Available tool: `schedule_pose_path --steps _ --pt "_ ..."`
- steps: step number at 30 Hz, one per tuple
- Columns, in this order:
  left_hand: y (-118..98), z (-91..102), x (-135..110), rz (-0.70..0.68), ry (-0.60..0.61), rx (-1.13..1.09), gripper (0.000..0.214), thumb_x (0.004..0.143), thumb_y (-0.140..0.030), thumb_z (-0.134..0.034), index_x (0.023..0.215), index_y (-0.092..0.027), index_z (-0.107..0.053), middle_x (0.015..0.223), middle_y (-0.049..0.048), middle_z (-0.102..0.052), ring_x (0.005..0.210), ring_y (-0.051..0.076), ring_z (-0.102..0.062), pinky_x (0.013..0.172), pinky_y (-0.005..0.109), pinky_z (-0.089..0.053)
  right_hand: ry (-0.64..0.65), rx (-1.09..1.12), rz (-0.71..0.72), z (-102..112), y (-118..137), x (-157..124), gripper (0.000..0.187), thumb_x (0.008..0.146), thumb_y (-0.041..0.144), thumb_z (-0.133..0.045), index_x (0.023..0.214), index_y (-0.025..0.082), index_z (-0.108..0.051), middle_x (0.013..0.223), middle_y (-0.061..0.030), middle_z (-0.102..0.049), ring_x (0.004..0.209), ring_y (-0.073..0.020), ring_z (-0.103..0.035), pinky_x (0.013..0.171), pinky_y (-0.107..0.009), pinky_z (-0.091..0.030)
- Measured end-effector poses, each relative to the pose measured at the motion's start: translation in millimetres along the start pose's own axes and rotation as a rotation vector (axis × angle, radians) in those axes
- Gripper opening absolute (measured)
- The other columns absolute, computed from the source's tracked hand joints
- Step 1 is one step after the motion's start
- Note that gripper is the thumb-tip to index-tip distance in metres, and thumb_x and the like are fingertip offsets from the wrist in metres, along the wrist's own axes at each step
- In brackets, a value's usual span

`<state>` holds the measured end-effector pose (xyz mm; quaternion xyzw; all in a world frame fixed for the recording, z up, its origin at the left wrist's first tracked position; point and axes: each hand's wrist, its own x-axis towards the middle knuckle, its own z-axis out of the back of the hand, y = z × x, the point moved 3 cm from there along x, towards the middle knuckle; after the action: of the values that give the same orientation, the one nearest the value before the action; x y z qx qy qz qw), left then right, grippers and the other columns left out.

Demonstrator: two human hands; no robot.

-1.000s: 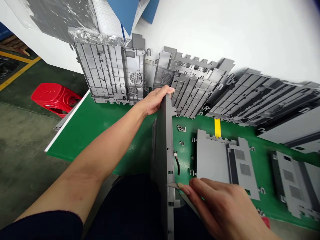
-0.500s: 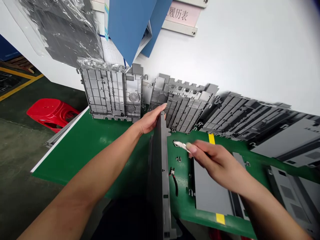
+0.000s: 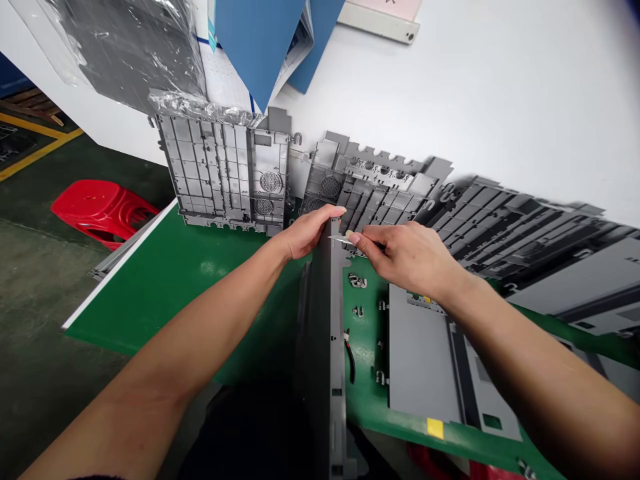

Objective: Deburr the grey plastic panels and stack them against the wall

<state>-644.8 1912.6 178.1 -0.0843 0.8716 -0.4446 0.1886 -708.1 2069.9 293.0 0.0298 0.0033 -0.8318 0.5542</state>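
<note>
A grey plastic panel [image 3: 327,347] stands on edge, running from my lap toward the far side of the green table [image 3: 200,280]. My left hand [image 3: 305,233] grips its far top end, fingers curled over the edge. My right hand [image 3: 400,257] is closed on a small blade [image 3: 339,239], whose tip touches the panel's top edge just beside my left fingers.
Several ribbed grey panels [image 3: 225,170] lean against the white wall [image 3: 475,87] at the back. More grey panels [image 3: 425,353] lie flat on the table to the right, among small clipped bits [image 3: 358,281] and cutters [image 3: 350,353]. A red stool [image 3: 97,210] stands on the floor at left.
My right hand has travelled with the blade from the panel's near end along its edge to the far end, meeting my left hand. The left hand has kept its grip.
</note>
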Motion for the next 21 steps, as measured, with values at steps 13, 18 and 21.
schedule_pose_path --steps 13,18,21 --pt "2 1.5 3 -0.017 0.032 0.051 0.033 0.083 -0.048 -0.073 0.075 -0.019 -0.060 0.072 0.0009 -0.059 0.059 0.012 -0.056 0.058 0.026 -0.048 -0.003 -0.244 0.053 8 8 -10 0.056 0.107 0.058 -0.028 0.080 0.025 -0.064 0.058 -0.0017 -0.060 0.054 -0.0187 -0.049 0.058 -0.033 -0.016" --pt "1 3.5 0 -0.027 0.060 0.103 0.038 0.087 -0.052 -0.067 0.070 -0.020 -0.058 0.067 0.0006 -0.056 0.055 0.012 -0.053 0.057 0.027 -0.045 0.020 -0.238 0.077 8 17 -26 0.058 0.107 0.061 -0.025 0.079 0.025 -0.061 0.055 -0.0004 -0.057 0.051 -0.0177 -0.046 0.057 -0.033 -0.014" --pt "2 1.4 2 -0.029 0.052 0.092 0.035 0.087 -0.050 -0.068 0.071 -0.020 -0.059 0.068 0.0004 -0.057 0.057 0.011 -0.052 0.056 0.026 -0.044 0.006 -0.151 0.038 6 14 -25 0.057 0.107 0.062 -0.027 0.081 0.025 -0.062 0.059 -0.0002 -0.059 0.054 -0.0173 -0.049 0.057 -0.032 -0.016"
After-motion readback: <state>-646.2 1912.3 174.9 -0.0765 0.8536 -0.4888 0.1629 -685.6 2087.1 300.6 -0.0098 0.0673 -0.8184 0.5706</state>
